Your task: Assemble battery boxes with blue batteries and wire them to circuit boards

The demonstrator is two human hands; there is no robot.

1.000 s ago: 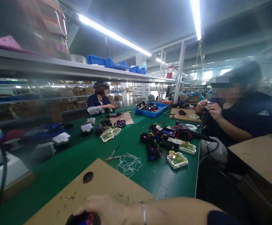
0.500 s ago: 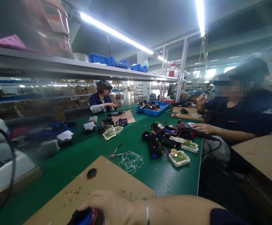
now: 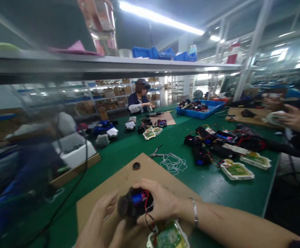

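Note:
My right hand [image 3: 164,203], with a silver bangle at its wrist, grips a black wired housing [image 3: 125,206] that has a blue part inside. Red and dark wires run from it to a green circuit board [image 3: 167,237] in a white frame, partly cut off at the bottom edge. On the left of the housing, my left hand [image 3: 100,220] is slightly blurred, its fingers apart and holding nothing. Both hands are over a brown board [image 3: 108,193]. A small round black piece [image 3: 136,166] lies near that board's far corner.
White cord [image 3: 174,163] and pliers [image 3: 156,151] lie beyond the board. Several wired black assemblies [image 3: 204,148] sit to the right. A blue tray [image 3: 204,112] stands farther back. Co-workers sit across and at right. A shelf [image 3: 129,63] spans overhead; a black cable [image 3: 85,162] hangs left.
The view has swung left. My right hand has brought the black housing up into fuller view, with its wires and circuit board now visible. My left hand has come into view beside it.

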